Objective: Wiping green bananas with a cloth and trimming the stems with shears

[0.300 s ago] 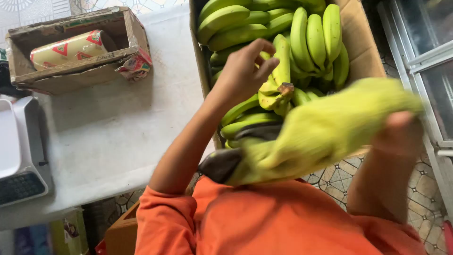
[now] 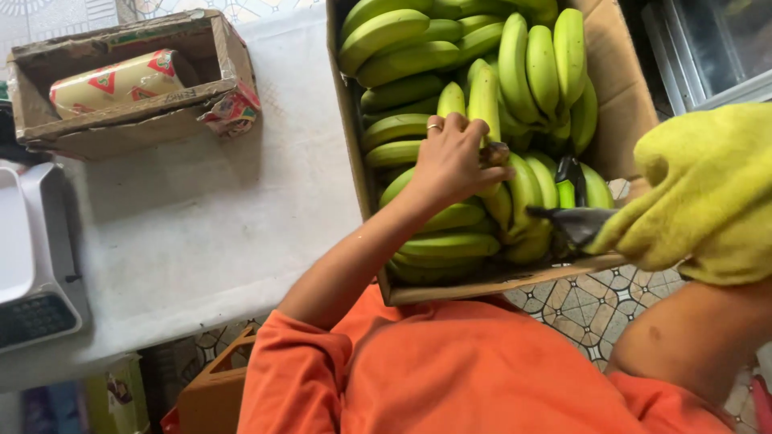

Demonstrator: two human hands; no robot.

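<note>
Nearest the camera, an orange shirt fills the bottom of the view. Both arms reach up from it. The right hand is wrapped in a yellow cloth glove and closes on a dark blade whose tip points left at the fruit; the fingers are hidden inside the glove. The left hand, bare with a ring on one finger, is clenched on the dark crown of a bunch of green bananas.

That bunch lies in a large cardboard box, packed with more green bananas up to the top edge of the view, where the box is cut off. A small green and black object sits between the fruits; what it is cannot be told.

The box rests on a pale table. At the left edge a white scale is partly cut off. Farther back stands a smaller, worn cardboard box holding a roll of patterned paper
</note>
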